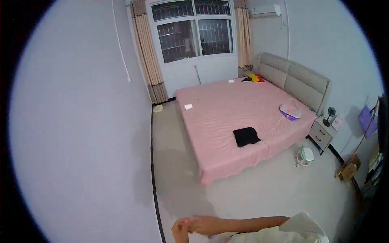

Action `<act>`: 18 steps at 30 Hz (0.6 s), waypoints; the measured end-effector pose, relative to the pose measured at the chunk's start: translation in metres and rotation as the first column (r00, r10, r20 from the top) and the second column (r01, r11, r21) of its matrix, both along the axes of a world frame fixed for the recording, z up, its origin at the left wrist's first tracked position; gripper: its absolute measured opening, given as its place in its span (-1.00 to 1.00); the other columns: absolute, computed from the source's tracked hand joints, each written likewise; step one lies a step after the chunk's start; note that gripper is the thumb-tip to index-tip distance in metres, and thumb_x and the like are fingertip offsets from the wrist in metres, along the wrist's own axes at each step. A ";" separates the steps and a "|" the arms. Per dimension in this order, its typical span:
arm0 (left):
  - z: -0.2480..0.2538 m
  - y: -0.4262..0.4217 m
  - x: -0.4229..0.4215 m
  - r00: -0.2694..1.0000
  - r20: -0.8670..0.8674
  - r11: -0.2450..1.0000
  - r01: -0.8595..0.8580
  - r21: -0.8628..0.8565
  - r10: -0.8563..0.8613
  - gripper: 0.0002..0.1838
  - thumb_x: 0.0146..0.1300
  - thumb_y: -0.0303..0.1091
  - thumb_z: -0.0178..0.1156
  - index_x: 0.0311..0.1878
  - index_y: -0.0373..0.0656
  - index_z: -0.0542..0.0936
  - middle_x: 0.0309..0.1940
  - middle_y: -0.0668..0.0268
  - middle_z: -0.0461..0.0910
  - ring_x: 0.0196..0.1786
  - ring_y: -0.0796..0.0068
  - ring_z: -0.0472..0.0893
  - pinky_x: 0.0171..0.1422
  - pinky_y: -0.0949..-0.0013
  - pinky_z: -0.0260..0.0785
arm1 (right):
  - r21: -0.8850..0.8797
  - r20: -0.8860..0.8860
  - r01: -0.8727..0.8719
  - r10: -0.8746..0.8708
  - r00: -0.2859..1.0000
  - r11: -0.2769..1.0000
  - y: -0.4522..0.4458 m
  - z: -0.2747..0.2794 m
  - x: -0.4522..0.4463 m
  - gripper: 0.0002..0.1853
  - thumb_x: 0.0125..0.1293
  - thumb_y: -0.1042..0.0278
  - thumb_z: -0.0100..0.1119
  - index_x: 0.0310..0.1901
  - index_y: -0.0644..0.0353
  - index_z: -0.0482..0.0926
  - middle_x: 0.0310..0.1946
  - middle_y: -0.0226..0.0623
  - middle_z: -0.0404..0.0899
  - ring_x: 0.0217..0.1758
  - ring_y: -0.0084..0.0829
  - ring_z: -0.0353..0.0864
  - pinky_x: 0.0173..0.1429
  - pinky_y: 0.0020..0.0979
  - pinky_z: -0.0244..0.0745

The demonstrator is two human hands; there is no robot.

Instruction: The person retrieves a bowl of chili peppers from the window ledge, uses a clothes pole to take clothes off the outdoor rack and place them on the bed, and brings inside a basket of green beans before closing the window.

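Note:
Low in the view, my left hand (pixel 180 229) and my right hand (pixel 202 224) meet and overlap at the fingertips. The right forearm reaches in from the right, out of a white sleeve (pixel 300 229). The fingers are small and blurred, so whether they pinch anything cannot be made out. Beyond the hands, a folded black cloth (pixel 246 137) lies on the near part of a bed with a pink sheet (pixel 227 117). Neither hand touches the bed.
On the bed are a white roll (pixel 188 107), a pink and purple item (pixel 290 111) and colored cloths (pixel 256 77). A nightstand (pixel 322 135) with a small fan (pixel 330 116), a white-green stool (pixel 305 156) and a cardboard box (pixel 349 168) stand right. A wall (pixel 81 121) runs along the left.

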State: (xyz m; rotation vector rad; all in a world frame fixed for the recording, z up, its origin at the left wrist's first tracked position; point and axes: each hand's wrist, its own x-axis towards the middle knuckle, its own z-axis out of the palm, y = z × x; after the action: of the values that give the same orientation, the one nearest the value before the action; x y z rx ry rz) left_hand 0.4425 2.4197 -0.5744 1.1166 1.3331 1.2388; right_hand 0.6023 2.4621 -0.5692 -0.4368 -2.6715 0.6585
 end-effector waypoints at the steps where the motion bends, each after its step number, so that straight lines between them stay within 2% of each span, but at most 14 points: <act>1: 0.014 0.038 0.006 0.986 -0.162 0.999 0.042 0.026 -0.038 -0.73 0.33 -0.20 -0.06 -0.27 -0.21 0.49 -0.45 0.26 0.50 -0.41 0.51 0.45 -0.40 0.37 0.29 | 0.137 0.001 0.101 -0.103 0.995 0.985 0.026 0.007 0.008 -0.65 0.19 0.36 -0.04 0.03 0.14 0.34 0.09 -0.37 0.33 0.31 -0.35 0.16 0.38 -0.17 0.02; 3: 0.011 0.109 0.013 0.948 -0.289 0.962 0.195 0.190 -0.135 -0.72 0.32 -0.19 -0.01 -0.26 -0.24 0.50 -0.41 0.24 0.51 -0.37 0.46 0.48 -0.36 0.33 0.35 | 0.196 0.016 0.183 -0.189 0.982 0.963 0.071 0.015 0.025 -0.64 0.16 0.37 0.01 0.03 0.13 0.34 0.10 -0.38 0.32 0.32 -0.37 0.15 0.40 -0.16 -0.01; 4: -0.004 0.139 0.016 0.943 -0.296 0.958 0.213 0.191 -0.151 -0.72 0.32 -0.19 -0.01 -0.26 -0.24 0.50 -0.41 0.24 0.51 -0.37 0.46 0.48 -0.36 0.33 0.35 | 0.258 0.036 0.251 -0.269 0.962 0.933 0.094 0.017 0.032 -0.62 0.14 0.37 0.06 0.03 0.12 0.34 0.10 -0.40 0.32 0.32 -0.38 0.13 0.41 -0.15 -0.03; 6: -0.037 0.193 0.023 0.923 -0.186 0.929 0.357 0.098 -0.336 -0.69 0.31 -0.17 0.01 -0.12 -0.24 0.49 -0.29 0.19 0.52 -0.22 0.33 0.51 -0.23 0.22 0.41 | 0.253 0.025 0.320 -0.337 0.941 0.913 0.135 0.026 0.039 -0.61 0.13 0.37 0.07 0.03 0.11 0.35 0.10 -0.41 0.32 0.32 -0.39 0.13 0.41 -0.14 -0.05; 7: -0.018 0.218 0.028 0.921 -0.188 0.927 0.362 0.095 -0.341 -0.69 0.31 -0.17 0.01 -0.12 -0.24 0.49 -0.29 0.19 0.52 -0.22 0.33 0.51 -0.23 0.22 0.41 | 0.240 0.015 0.368 -0.382 0.924 0.898 0.156 0.024 0.042 -0.61 0.12 0.37 0.09 0.03 0.11 0.35 0.10 -0.42 0.33 0.33 -0.39 0.13 0.42 -0.13 -0.07; 9: 0.042 0.264 0.036 0.877 -0.260 0.914 0.374 -0.157 -0.404 -0.74 0.25 -0.33 0.05 -0.06 -0.26 0.44 -0.34 0.16 0.59 -0.30 0.51 0.57 -0.20 0.44 0.41 | 0.238 0.036 0.336 -0.354 0.934 0.911 0.210 0.002 0.042 -0.65 0.13 0.36 0.09 0.00 0.05 0.40 0.10 -0.45 0.34 0.31 -0.41 0.16 0.42 -0.13 -0.07; 10: 0.027 0.291 0.039 0.940 -0.216 0.940 0.302 0.161 -0.265 -0.80 0.25 -0.27 0.07 -0.28 -0.24 0.48 -0.62 0.36 0.49 -0.68 0.67 0.36 -0.63 0.50 0.22 | 0.268 0.055 0.303 -0.329 0.943 0.914 0.241 0.005 0.042 -0.66 0.12 0.36 0.09 -0.02 0.02 0.43 0.09 -0.46 0.35 0.29 -0.40 0.18 0.42 -0.12 -0.06; 11: 0.018 0.312 0.031 0.941 -0.220 0.948 0.289 0.134 -0.256 -0.80 0.25 -0.27 0.07 -0.28 -0.24 0.48 -0.62 0.36 0.49 -0.68 0.67 0.36 -0.63 0.50 0.22 | 0.292 0.075 0.265 -0.298 0.951 0.919 0.269 0.009 0.042 -0.68 0.12 0.36 0.10 -0.04 -0.01 0.46 0.09 -0.48 0.36 0.27 -0.39 0.21 0.41 -0.12 -0.06; 12: 0.031 0.340 0.023 0.921 -0.292 0.955 0.289 0.068 -0.258 -0.80 0.25 -0.28 0.06 -0.25 -0.24 0.47 -0.59 0.30 0.52 -0.62 0.59 0.43 -0.55 0.47 0.29 | 0.305 0.148 0.239 -0.294 0.944 0.922 0.302 0.016 0.036 -0.63 0.09 0.37 0.11 0.00 -0.06 0.47 0.11 -0.49 0.36 0.28 -0.39 0.21 0.41 -0.10 -0.05; 13: 0.044 0.372 0.018 0.898 -0.355 0.959 0.283 0.013 -0.260 -0.81 0.25 -0.29 0.06 -0.22 -0.24 0.47 -0.56 0.24 0.55 -0.56 0.52 0.50 -0.47 0.45 0.35 | 0.284 0.148 0.222 -0.271 0.951 0.933 0.336 0.023 0.030 -0.63 0.09 0.37 0.11 0.00 -0.06 0.47 0.11 -0.49 0.36 0.28 -0.39 0.21 0.41 -0.10 -0.05; 15: 0.058 0.434 -0.003 0.877 -0.443 0.961 0.257 0.102 -0.187 -0.81 0.27 -0.29 0.04 -0.23 -0.24 0.47 -0.56 0.24 0.55 -0.56 0.50 0.50 -0.46 0.44 0.35 | 0.349 0.087 0.192 -0.235 0.968 0.917 0.402 0.033 0.009 -0.56 0.09 0.39 0.08 0.07 -0.02 0.43 0.14 -0.50 0.34 0.32 -0.41 0.16 0.41 -0.09 -0.07; 16: 0.058 0.465 -0.017 0.866 -0.492 0.956 0.214 0.200 -0.091 -0.81 0.29 -0.30 0.00 -0.22 -0.24 0.47 -0.54 0.25 0.56 -0.56 0.48 0.50 -0.47 0.43 0.34 | 0.329 0.077 0.182 -0.219 0.973 0.927 0.438 0.039 -0.006 -0.56 0.09 0.39 0.08 0.07 -0.02 0.43 0.14 -0.50 0.34 0.32 -0.41 0.16 0.41 -0.09 -0.07; 18: 0.068 0.515 -0.043 0.881 -0.473 0.964 0.111 0.241 0.017 -0.79 0.30 -0.29 -0.02 -0.24 -0.24 0.48 -0.53 0.25 0.55 -0.56 0.51 0.49 -0.48 0.46 0.31 | 0.286 -0.054 0.116 -0.105 0.993 0.951 0.502 0.046 -0.039 -0.53 0.09 0.37 0.07 0.11 0.04 0.40 0.18 -0.49 0.30 0.34 -0.43 0.12 0.41 -0.08 -0.08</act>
State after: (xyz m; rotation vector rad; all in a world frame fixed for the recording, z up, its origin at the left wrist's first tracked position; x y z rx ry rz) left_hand 0.3991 2.9345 -0.5067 1.7152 1.5116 1.1704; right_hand 0.5638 2.9637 -0.5229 -0.4815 -2.6269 0.2344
